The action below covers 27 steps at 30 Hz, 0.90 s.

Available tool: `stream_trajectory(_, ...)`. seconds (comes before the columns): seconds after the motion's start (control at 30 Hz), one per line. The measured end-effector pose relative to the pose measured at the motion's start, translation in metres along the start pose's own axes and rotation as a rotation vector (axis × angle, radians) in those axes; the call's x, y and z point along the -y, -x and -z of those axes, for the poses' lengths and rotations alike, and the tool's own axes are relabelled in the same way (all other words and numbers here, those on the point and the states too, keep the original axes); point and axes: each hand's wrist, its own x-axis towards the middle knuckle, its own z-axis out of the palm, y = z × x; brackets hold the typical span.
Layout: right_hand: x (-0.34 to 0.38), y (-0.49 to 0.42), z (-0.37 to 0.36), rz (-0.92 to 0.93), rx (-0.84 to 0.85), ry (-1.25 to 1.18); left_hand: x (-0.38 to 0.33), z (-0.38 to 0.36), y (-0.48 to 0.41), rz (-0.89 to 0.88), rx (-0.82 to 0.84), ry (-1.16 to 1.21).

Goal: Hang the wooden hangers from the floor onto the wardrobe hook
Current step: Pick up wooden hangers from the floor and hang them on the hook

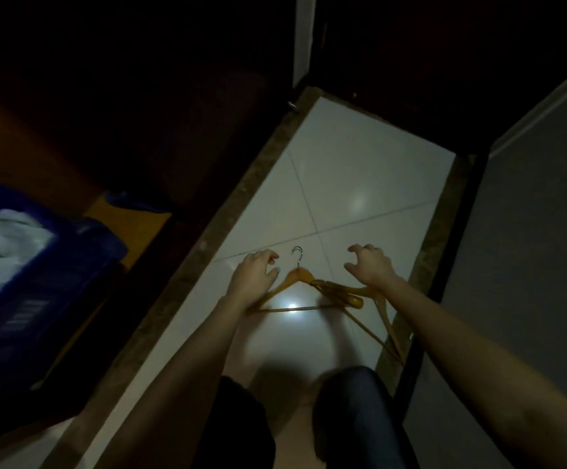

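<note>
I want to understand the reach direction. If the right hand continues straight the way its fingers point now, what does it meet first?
Probably only the white floor tile. The right hand, open, already lies past the wooden hangers, fingers pointing away from them; depth is unclear.

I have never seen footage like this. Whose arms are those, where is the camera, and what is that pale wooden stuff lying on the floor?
There is no machine here. A person wears one camera on the head, and it looks forward and down, so the bare arms come in from the bottom of the picture. The left hand and the right hand both reach down with fingers spread; neither grips anything yet. Between them, on the white tiled floor, lie wooden hangers in a loose overlapping pile. One has its metal hook pointing away from the person. The left hand is right at that hanger's arm, and the right hand hovers above the others. At the left edge sits a blue basket with something white in it, blurred. The rest is too dark to make out.
</note>
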Motion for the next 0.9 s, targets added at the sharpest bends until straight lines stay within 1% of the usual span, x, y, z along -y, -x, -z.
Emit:
stream_trajectory(0.1, -0.051, -0.056, -0.092, -0.057, -0.002, -0.030, 0.049, -0.102, -0.056, -0.045, 0.042, 0.006)
stream_trajectory(0.23, -0.120, -0.125, -0.219, -0.160, -0.012, -0.133, 0.108, -0.231, -0.135, -0.122, 0.113, -0.056)
stream_trajectory(0.33, -0.174, -0.161, -0.305, -0.149, -0.097, -0.182, 0.135, -0.316, -0.188, -0.201, 0.111, -0.131)
stream_trajectory(0.4, -0.204, -0.177, -0.353, -0.245, -0.155, -0.259, 0.144, -0.363, -0.214, -0.236, 0.109, -0.172)
stream_trajectory(0.47, -0.230, -0.191, -0.388, -0.361, -0.220, -0.277, 0.151, -0.401, -0.230, -0.205, 0.111, -0.110)
stream_trajectory(0.5, -0.239, -0.197, -0.399, -0.388, -0.276, -0.260, 0.155, -0.416, -0.237, -0.189, 0.106, -0.091)
stream_trajectory(0.57, -0.252, -0.207, -0.412, -0.412, -0.388, -0.231, 0.160, -0.435, -0.246, -0.162, 0.079, -0.060)
stream_trajectory(0.6, -0.256, -0.212, -0.415, -0.443, -0.410, -0.233, 0.161, -0.440, -0.248, -0.147, 0.068, -0.036)
stream_trajectory(0.7, -0.257, -0.218, -0.420, -0.545, -0.363, -0.220, 0.160, -0.439, -0.252, -0.136, 0.077, 0.060)
stream_trajectory(0.8, -0.257, -0.215, -0.406, -0.494, -0.270, -0.233, 0.148, -0.415, -0.248, -0.112, 0.135, 0.157)
stream_trajectory(0.9, -0.240, -0.195, -0.360, -0.422, -0.290, -0.323, 0.126, -0.368, -0.235, -0.087, 0.095, 0.165)
